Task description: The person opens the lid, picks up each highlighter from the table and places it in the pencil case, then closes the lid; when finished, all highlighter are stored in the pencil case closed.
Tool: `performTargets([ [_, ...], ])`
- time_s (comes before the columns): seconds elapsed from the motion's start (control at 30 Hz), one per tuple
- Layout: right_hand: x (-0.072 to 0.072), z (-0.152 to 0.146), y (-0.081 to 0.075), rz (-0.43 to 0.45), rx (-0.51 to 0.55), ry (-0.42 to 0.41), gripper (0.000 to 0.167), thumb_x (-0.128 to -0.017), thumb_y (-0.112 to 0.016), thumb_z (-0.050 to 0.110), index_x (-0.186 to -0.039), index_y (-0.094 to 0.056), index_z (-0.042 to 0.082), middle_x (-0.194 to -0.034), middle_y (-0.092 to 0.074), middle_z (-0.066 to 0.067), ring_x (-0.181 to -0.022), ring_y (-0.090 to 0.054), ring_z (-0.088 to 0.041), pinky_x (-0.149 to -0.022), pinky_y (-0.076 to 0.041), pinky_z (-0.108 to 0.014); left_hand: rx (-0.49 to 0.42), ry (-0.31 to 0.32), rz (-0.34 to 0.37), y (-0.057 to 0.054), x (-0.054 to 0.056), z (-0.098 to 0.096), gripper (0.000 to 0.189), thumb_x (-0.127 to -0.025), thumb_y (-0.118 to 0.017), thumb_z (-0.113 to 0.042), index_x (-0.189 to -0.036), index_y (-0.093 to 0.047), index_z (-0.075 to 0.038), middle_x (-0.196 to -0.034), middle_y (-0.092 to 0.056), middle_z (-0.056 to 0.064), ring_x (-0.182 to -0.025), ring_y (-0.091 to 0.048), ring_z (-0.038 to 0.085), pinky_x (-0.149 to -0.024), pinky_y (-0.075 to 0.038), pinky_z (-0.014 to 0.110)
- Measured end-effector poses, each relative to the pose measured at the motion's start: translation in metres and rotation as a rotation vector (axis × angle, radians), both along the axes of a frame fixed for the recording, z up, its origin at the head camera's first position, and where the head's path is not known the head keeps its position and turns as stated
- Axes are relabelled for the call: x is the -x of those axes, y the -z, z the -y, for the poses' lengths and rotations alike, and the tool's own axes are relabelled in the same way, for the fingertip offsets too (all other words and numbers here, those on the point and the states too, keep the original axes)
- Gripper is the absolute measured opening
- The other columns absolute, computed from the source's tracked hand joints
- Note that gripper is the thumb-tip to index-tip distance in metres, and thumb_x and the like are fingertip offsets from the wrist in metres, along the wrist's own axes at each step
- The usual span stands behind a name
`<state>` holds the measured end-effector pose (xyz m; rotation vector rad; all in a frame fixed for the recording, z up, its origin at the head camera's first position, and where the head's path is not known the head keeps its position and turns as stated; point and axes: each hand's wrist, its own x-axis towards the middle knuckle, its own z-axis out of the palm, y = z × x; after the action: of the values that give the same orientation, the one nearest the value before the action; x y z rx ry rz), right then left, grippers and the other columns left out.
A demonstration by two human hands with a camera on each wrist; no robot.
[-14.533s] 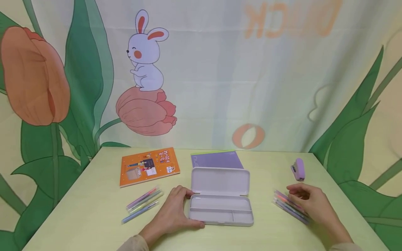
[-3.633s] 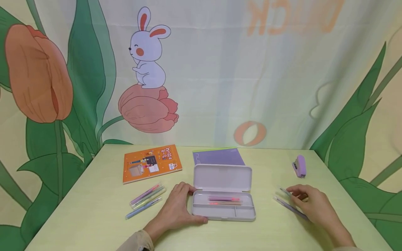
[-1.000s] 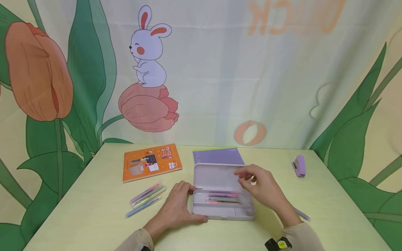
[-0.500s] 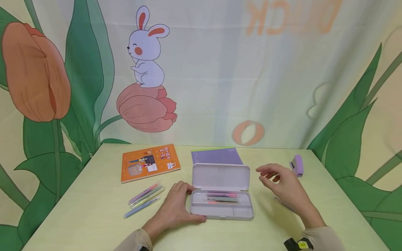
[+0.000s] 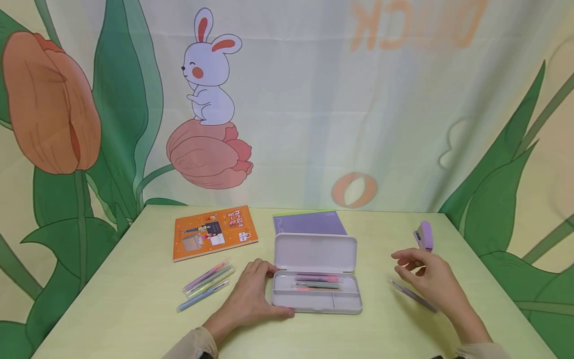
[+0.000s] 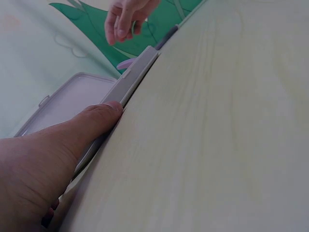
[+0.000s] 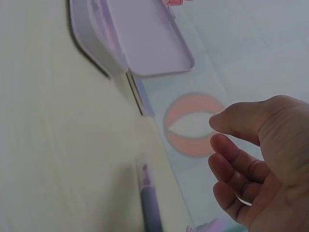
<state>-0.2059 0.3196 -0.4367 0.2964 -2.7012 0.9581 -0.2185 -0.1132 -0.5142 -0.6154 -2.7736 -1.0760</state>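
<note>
A light grey pencil case (image 5: 302,302) lies with its lid raised, and felt-tip pens (image 5: 317,285) rest in its long rear compartment. My left hand (image 5: 251,299) grips the case's left end, thumb along the front edge and fingers at the back corner. In the left wrist view that thumb (image 6: 99,118) presses on the case's side. My right hand (image 5: 428,276) hovers at the right with fingers loosely bent and nothing in them. Just below it lies a single purple felt-tip pen (image 5: 414,296), whose clear cap points towards the case in the right wrist view.
Several felt-tip pens (image 5: 208,279) lie left of my left hand. An orange book (image 5: 193,249) is at the back left, and a purple notebook (image 5: 309,223) sits behind the case. A purple stapler (image 5: 426,235) stands beyond my right hand. A printed curtain (image 5: 291,124) hangs behind the table.
Since the earliest frame, pens from the right-hand group have gone into the case, leaving one there. Over the last second my right hand moved from the case rightwards to above that pen.
</note>
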Motion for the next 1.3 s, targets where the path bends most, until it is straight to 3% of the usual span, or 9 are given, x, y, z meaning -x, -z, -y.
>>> performTargets([
  [0.63, -0.009, -0.027, 0.032, 0.201, -0.049, 0.03, 0.03, -0.097, -0.085, 0.008, -0.126, -0.078, 0.008, -0.102, -0.074, 0.001, -0.092, -0.07, -0.015, -0.074, -0.057, -0.026, 0.006, 0.004, -0.009, 0.0, 0.002, 0.0, 0.099, -0.062, -0.101, -0.072, -0.132, -0.062, -0.015, -0.118, -0.057, -0.008, -0.111, -0.051, 0.013, -0.106, -0.052, 0.043],
  [0.97, -0.009, -0.028, 0.036, 0.249, -0.081, 0.02, 0.024, -0.096, -0.083, 0.002, -0.12, -0.081, 0.008, -0.096, -0.075, 0.003, -0.088, -0.065, -0.013, -0.074, -0.054, -0.025, 0.013, 0.0, -0.01, 0.002, 0.001, 0.001, 0.1, -0.062, -0.099, -0.075, -0.132, -0.062, -0.015, -0.118, -0.056, -0.008, -0.111, -0.05, 0.012, -0.105, -0.052, 0.042],
  [1.3, -0.009, -0.026, 0.037, 0.227, -0.066, 0.005, 0.027, -0.095, -0.083, -0.003, -0.119, -0.082, 0.009, -0.1, -0.077, 0.001, -0.089, -0.066, -0.013, -0.074, -0.055, -0.026, 0.012, 0.002, -0.017, 0.001, 0.001, 0.0, 0.1, -0.062, -0.1, -0.074, -0.132, -0.062, -0.014, -0.118, -0.057, -0.007, -0.111, -0.05, 0.013, -0.105, -0.052, 0.042],
])
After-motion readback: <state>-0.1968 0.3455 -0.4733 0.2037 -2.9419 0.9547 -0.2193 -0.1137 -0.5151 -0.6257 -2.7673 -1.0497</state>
